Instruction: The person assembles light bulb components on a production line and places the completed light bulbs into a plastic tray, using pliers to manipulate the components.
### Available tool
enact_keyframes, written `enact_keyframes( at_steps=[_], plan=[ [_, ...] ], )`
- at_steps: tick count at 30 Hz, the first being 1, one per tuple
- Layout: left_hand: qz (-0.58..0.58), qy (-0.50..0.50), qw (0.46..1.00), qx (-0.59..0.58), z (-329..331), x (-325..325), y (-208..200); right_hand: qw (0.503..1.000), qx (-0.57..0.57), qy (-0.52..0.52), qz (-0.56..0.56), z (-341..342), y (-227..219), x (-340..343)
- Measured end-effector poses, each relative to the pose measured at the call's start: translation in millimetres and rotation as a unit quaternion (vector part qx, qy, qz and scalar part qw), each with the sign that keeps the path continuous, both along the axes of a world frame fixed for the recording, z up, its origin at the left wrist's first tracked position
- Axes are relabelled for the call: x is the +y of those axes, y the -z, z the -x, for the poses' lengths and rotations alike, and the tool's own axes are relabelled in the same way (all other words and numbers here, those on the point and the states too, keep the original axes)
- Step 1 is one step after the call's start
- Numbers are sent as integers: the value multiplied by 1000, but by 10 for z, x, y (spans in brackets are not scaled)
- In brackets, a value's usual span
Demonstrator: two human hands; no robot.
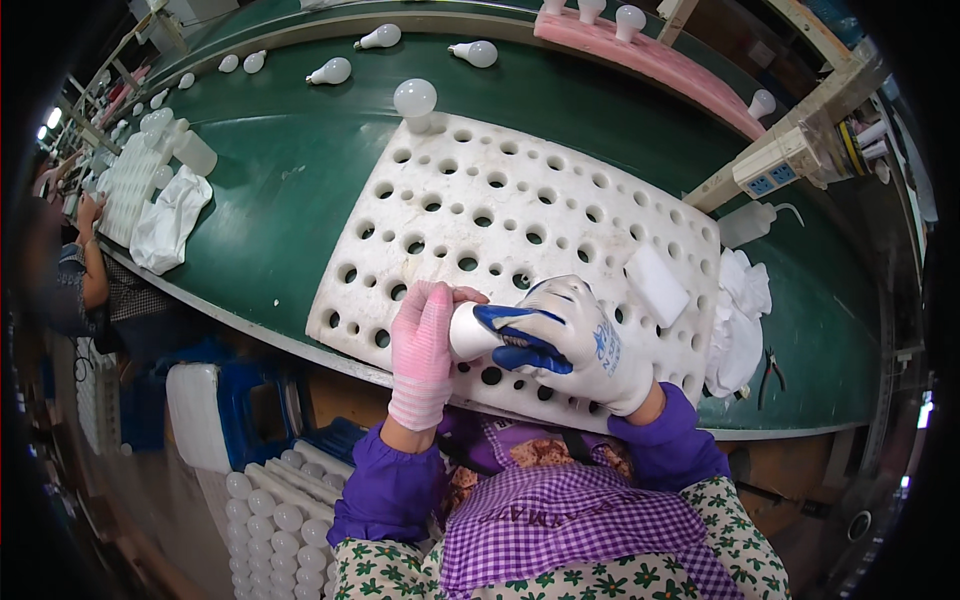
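My left hand (424,345), in a pink striped glove, is closed around one side of a white light bulb (470,335). On the bulb's other end, my right hand (575,335), in a white glove with blue coated fingers, has its fingers wrapped. Both hands are over the near edge of a white foam board (515,206) with rows of large and small round holes. Another bulb (415,98) stands upright at the board's far left corner. A small white foam block (658,286) lies on the board, right of my right hand.
Several bulbs (380,37) lie along the far side of the green bench (260,190). Bulbs stand on a pink foam strip (650,70). At right are a squeeze bottle (747,223), white cloth (738,320) and pliers (770,378). A co-worker's hand (90,210) is at left.
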State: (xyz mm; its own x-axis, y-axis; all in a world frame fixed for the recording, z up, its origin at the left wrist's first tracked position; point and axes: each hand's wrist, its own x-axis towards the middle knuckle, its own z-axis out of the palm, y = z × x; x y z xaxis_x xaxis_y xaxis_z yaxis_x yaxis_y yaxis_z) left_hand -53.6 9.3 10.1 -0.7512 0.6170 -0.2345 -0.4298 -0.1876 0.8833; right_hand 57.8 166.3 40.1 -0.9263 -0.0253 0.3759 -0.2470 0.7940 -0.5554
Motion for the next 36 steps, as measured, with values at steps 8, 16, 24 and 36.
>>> enact_keyframes(
  at_steps=[8,16,24,36],
  plan=[
    [25,40,997,-56,-21,-34,-83,988,-57,62,125,-33,72,32],
    [-35,84,992,-89,-131,-84,-111,866,-124,92,475,-7,5,12],
    [26,154,987,42,-72,-158,-118,959,-86,66,263,-127,16,122],
    [36,76,996,-22,-237,5,-125,921,-70,97,370,-218,118,139]
  ],
)
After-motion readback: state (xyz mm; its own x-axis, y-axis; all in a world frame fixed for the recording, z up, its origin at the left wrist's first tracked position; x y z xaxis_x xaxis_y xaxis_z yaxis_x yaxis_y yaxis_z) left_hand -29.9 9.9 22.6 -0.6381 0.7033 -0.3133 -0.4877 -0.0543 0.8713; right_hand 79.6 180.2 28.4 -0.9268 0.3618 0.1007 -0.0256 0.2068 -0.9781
